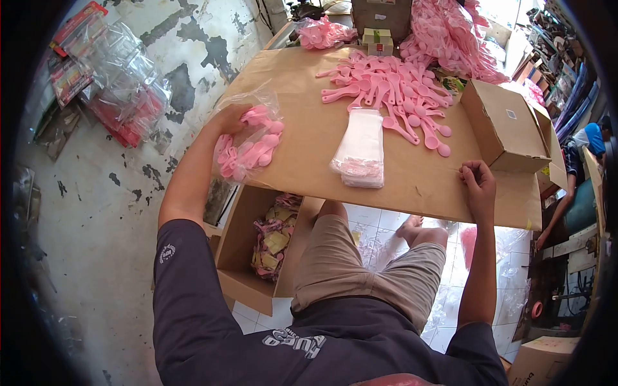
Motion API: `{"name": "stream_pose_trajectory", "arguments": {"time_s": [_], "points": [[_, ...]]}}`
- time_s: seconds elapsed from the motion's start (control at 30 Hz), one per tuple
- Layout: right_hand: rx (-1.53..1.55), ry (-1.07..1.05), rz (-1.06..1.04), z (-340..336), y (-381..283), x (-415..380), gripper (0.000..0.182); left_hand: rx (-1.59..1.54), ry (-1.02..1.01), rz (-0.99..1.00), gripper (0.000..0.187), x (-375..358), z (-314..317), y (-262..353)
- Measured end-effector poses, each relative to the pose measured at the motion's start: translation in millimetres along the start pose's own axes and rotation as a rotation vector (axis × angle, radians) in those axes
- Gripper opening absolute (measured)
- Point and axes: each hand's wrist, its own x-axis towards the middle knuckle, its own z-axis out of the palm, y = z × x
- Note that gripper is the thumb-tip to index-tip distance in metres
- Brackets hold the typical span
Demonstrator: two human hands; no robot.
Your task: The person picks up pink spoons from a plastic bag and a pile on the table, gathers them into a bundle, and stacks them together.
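Note:
At the table's left edge, my left hand (233, 118) is closed around part of a clear plastic bag of pink measuring spoons (257, 149); its fingertips are partly hidden. Over the right front edge, my right hand (477, 181) is curled with thumb and fingers together, and anything in them is too small to make out. Between the hands lies a stack of clear plastic bags (362, 145). Behind that stack, a heap of loose pink spoons (393, 87) spreads across the brown tabletop (296, 122).
A cardboard box (505, 125) stands on the table's right side. Below the left edge, an open carton (248, 293) holds packed pink items. Pink bundles (444, 32) and a small box (377, 40) sit at the back. Another person's arm (559, 209) shows at far right.

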Motion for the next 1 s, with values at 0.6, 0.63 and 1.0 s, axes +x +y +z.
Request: {"name": "stream_pose_trajectory", "arguments": {"time_s": [0.6, 0.63, 1.0], "points": [[0.0, 0.018, 0.014, 1, -2, -3, 0.013, 0.183, 0.046, -0.232, 0.025, -12, -23, 3], [0.002, 0.018, 0.015, 1, -2, -3, 0.013, 0.26, 0.003, -0.185, 0.023, -11, -25, 7], [0.005, 0.026, 0.019, 0, -3, -4, 0.013, 0.294, 0.007, -0.414, 0.026, 3, -45, 14]]}}
